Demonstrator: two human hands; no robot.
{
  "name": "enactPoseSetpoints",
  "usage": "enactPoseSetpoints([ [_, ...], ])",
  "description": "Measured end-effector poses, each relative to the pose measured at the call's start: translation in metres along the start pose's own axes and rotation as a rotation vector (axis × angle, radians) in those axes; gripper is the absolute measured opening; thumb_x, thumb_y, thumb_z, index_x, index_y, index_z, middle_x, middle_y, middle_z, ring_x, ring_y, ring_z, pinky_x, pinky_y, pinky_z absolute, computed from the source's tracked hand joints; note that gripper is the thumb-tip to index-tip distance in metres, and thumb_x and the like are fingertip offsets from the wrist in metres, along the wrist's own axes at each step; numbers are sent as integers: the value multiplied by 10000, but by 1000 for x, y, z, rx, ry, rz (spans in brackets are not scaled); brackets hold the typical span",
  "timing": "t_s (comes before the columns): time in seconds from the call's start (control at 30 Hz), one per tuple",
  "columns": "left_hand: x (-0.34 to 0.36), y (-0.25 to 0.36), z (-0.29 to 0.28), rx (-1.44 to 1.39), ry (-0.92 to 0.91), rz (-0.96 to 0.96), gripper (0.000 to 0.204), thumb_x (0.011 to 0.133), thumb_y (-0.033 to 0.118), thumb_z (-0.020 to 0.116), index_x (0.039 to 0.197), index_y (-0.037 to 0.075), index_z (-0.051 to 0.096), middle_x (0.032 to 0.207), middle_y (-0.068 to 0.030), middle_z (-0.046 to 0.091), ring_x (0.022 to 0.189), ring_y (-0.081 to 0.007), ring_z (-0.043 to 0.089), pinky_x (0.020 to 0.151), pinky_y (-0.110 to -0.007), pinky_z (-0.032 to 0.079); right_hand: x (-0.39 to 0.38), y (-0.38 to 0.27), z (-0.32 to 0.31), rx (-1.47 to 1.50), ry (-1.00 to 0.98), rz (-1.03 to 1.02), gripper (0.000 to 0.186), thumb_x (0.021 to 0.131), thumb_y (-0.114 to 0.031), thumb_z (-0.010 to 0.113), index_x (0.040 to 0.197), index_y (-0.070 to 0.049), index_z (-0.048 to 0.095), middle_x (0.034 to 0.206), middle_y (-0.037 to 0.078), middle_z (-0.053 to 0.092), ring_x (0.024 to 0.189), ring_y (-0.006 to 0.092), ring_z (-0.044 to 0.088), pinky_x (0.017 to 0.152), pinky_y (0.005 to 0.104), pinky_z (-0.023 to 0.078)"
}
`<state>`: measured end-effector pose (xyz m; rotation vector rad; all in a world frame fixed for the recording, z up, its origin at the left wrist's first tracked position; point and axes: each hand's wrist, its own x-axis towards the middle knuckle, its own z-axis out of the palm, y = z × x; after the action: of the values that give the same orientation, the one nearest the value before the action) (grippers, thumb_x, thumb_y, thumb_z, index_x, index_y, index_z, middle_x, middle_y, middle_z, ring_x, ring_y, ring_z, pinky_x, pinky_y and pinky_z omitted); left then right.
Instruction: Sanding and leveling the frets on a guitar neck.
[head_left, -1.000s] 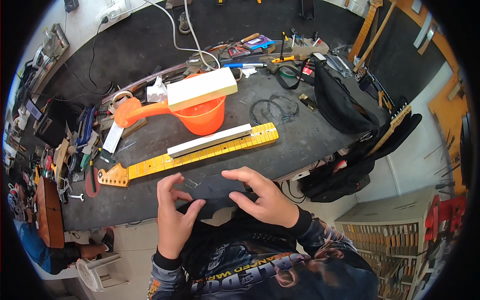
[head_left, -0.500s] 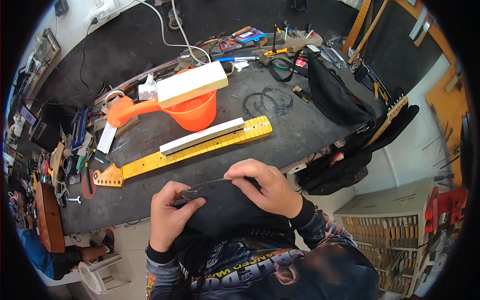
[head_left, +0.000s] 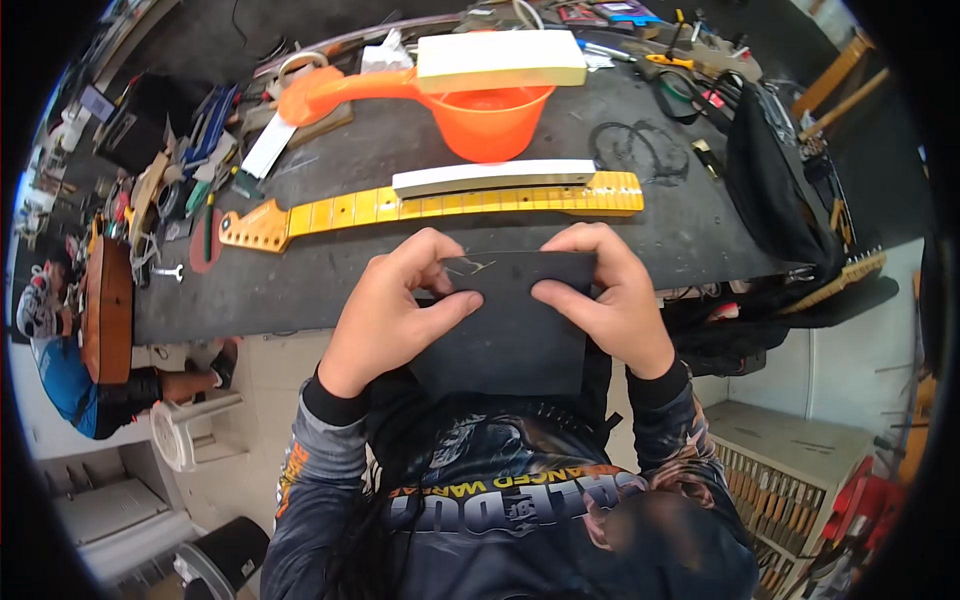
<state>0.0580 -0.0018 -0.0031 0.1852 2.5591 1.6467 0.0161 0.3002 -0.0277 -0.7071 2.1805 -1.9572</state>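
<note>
Between my two hands hangs a dark sheet of sandpaper [head_left: 505,345], flat and facing me, in front of the bench edge. My left hand [head_left: 405,305] pinches its upper left part, where a few pale scratch-like marks show. At the upper right, my right hand [head_left: 615,305] grips it between thumb and fingers. Just beyond the hands a guitar neck [head_left: 330,212] lies across the bench, headstock to the left. A long white bar [head_left: 495,178] rests along its fretboard.
Behind the neck stands an orange dipper [head_left: 490,125] with a pale block [head_left: 500,60] across its rim. A black bag [head_left: 765,180] lies at the right. Tools crowd the bench's left end, with a small wrench [head_left: 168,272]. Another person sits at the far left with a guitar [head_left: 107,310].
My right hand has shifted from the sheet's top edge to its upper right part. The sheet now hangs flatter and more squarely between both hands. The view has turned and shifted.
</note>
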Motion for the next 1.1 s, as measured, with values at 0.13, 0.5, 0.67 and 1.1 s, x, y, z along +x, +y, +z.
enactPoseSetpoints([
  [0.13, -1, 1, 5, -55, -26, 4, 403, 970, 12, 983, 1272, 1, 716, 1123, -30, 757, 939, -102, 746, 846, -288, 618, 5, 10, 6, -47, 1, -206, 383, 988, 52, 939, 1318, -25, 760, 1276, 113, 804, 1214, 275, 790, 1081, 400, 621],
  [0.5, -2, -10, -5, 47, -134, 161, 230, 983, -70, 938, 1160, -1, 807, 1118, -104, 881, 1071, -191, 846, 984, -365, 669, -3, -4, -6, -34, -137, -261, 399, 995, 155, 763, 1311, -76, 839, 1367, 120, 809, 1298, 339, 810, 1105, 444, 642],
  [0.67, 4, -7, -14, -162, -268, 90, 214, 1065, -34, 827, 1273, -24, 777, 1295, -149, 885, 1207, -225, 842, 1104, -394, 651, -11, 3, -2, -137, -106, -324, 527, 925, 209, 719, 1295, -124, 891, 1495, 121, 765, 1247, 326, 834, 1045, 421, 667],
  [1.1, -16, 19, 9, 14, -280, 114, 316, 1129, 238, 889, 1347, 11, 862, 1189, -147, 885, 1065, -279, 835, 982, -416, 644, -34, 1, 11, -323, -47, -515, 293, 908, 45, 926, 1136, -139, 937, 1557, 174, 711, 1306, 351, 803, 1060, 448, 747],
])
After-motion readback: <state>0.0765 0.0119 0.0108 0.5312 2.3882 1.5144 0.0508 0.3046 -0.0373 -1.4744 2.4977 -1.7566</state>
